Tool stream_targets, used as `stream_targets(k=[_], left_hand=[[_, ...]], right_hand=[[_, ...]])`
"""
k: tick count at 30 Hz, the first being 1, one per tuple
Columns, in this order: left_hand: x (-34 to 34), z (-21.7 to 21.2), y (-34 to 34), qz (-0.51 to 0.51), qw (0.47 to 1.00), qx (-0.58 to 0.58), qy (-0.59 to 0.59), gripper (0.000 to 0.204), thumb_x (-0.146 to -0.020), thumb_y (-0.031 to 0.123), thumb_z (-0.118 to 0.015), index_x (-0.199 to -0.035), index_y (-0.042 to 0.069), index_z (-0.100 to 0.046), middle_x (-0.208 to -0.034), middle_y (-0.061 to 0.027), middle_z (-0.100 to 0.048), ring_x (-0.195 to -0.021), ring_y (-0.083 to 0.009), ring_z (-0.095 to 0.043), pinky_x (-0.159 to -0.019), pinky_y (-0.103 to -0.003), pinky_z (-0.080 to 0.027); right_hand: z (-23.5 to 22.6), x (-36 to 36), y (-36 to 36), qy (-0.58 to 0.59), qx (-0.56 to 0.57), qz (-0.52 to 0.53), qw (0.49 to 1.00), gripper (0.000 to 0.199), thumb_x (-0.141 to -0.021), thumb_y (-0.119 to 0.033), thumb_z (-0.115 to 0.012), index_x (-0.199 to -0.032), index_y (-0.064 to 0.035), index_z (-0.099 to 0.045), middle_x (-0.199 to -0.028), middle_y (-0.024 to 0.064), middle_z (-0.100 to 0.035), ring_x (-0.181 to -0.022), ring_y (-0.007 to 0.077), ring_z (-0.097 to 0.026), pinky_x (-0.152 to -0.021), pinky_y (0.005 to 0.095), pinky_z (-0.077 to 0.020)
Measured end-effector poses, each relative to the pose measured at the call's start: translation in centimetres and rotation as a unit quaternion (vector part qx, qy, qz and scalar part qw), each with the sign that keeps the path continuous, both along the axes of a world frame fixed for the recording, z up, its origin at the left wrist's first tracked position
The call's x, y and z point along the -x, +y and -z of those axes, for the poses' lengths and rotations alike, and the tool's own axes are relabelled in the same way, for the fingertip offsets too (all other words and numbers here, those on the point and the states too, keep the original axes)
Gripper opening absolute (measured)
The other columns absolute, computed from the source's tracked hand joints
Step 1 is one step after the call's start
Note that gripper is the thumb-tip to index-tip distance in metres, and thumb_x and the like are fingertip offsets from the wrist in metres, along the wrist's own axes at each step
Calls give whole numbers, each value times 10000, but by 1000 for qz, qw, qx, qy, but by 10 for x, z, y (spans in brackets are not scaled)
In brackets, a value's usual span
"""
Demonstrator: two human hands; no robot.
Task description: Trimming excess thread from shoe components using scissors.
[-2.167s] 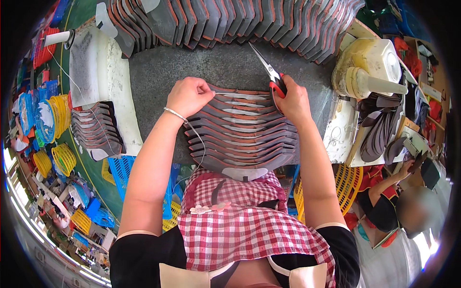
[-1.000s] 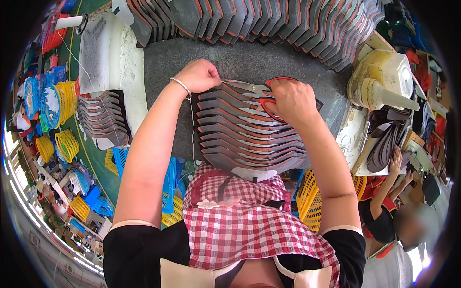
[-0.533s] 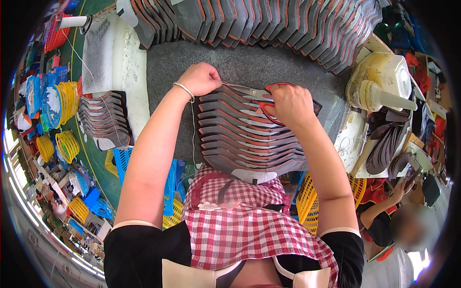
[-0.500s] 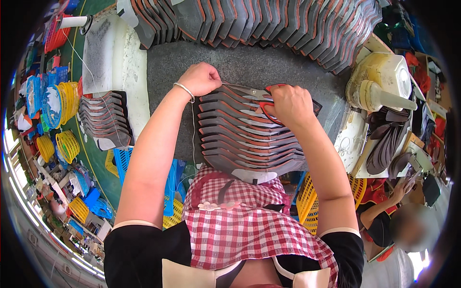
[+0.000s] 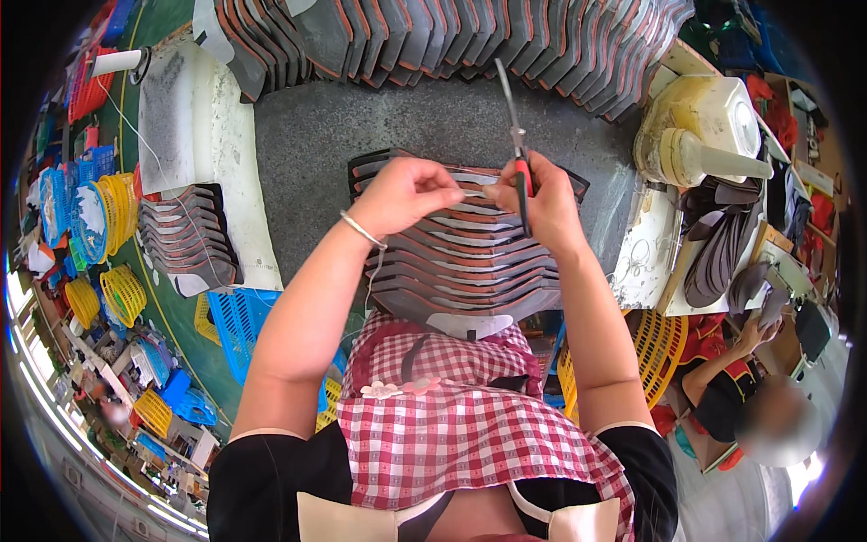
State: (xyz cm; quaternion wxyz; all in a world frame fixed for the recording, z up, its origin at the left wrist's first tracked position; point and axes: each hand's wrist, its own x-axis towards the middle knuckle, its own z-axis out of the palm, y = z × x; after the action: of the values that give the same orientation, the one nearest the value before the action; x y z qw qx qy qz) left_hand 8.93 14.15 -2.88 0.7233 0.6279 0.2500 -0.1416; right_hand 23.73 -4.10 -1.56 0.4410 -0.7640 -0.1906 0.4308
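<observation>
In front of me lies a row of overlapping curved dark grey pieces point(image 5: 461, 262) with orange edges. Above its far part, my left hand point(image 5: 406, 194) is closed in a pinch, and a pale thread point(image 5: 373, 271) hangs beneath its wrist. My right hand point(image 5: 546, 203) grips red-handled scissors point(image 5: 518, 135), their blades pointing away from me. Its thumb and finger also come together close to my left fingertips, over the pieces. Whatever lies between those right fingertips is too small to make out.
A long row of similar pieces point(image 5: 452, 41) spans the table's far side. Another bundle point(image 5: 190, 239) sits at left, below a thread spool point(image 5: 117, 61). At right stand a stained yellowish machine point(image 5: 704, 131) and dark curved parts point(image 5: 722, 244). A co-worker point(image 5: 722, 388) sits beyond.
The scissors have swung from lying across the pieces to pointing away from me. My left hand has moved right and nearer, and the two hands' fingertips are now close together.
</observation>
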Motion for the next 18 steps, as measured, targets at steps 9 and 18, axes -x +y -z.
stream_targets(k=[9, 18], left_hand=[[-5, 2, 1, -17, 1000, 17, -14, 130, -919, 129, -698, -947, 2, -684, -885, 4, -685, -808, -45, -620, -752, -213, -507], [1, 0, 4, -12, 999, 26, 14, 156, -900, 145, -727, -950, 2, -692, -876, 9, -675, -800, -51, -613, -768, -220, -508]], right_hand=[[1, 15, -5, 224, -81, 152, 959, 227, -853, -98, -760, -991, 7, -613, -845, 71, -685, -745, 134, -666, -647, 242, -524], [15, -5, -23, 124, -62, 128, 982, 267, -770, -71, -816, -878, -54, -573, -710, 10, -602, -617, 91, -583, -564, 221, -459]])
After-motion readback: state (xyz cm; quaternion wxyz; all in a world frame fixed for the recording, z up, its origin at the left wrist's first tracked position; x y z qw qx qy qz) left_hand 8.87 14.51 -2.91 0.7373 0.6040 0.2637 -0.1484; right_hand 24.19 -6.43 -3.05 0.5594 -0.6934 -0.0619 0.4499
